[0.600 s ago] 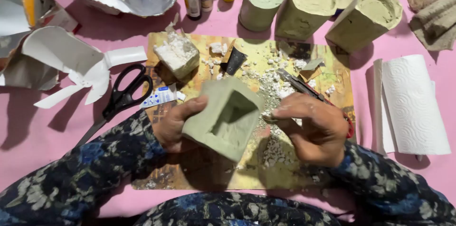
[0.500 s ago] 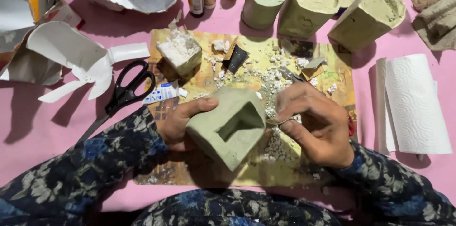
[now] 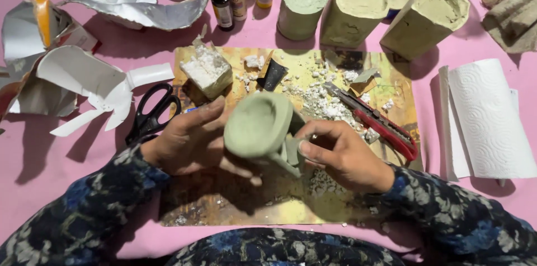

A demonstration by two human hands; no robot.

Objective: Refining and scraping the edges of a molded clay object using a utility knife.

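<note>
Left of my fingers lie black scissors (image 3: 151, 112) on the pink table (image 3: 67, 159). My left hand (image 3: 187, 140) cups the green cast block (image 3: 260, 126), fingers curled around its side. My right hand (image 3: 344, 154) pinches its lower edge, fingers closed. Beyond my right fingertips rests a red utility knife (image 3: 377, 120); farther right, a paper towel roll (image 3: 489, 120).

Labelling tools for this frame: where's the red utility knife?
In the head view the red utility knife lies on the work board, to the person's right, just beyond the right hand and left of the paper towel roll.
</note>
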